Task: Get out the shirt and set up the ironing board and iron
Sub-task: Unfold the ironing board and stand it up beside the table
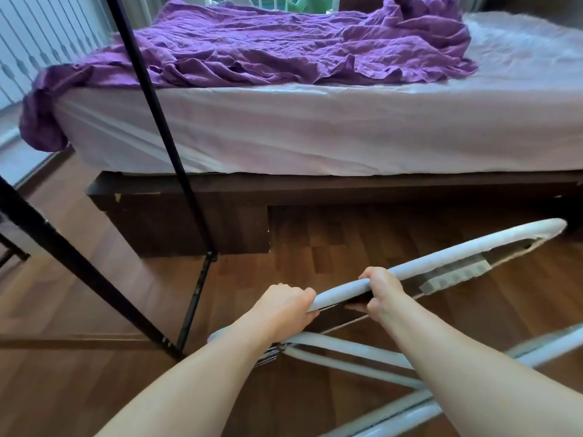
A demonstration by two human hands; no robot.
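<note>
A white ironing board [448, 252] stands on edge, tilted, low over the wooden floor in front of the bed. My left hand [285, 305] grips its near end. My right hand [383, 293] curls round the padded upper edge a little further along. The board's white metal legs [356, 351] spread out below my forearms. No iron is in view. A crumpled purple cloth [284, 45] lies on the bed; I cannot tell whether it is a shirt or a sheet.
The bed [315, 130] with its pale sheet and dark wooden base fills the view ahead. A black metal rack frame [189, 310] stands at the left, its poles crossing the view. Wooden floor lies between the rack and the board.
</note>
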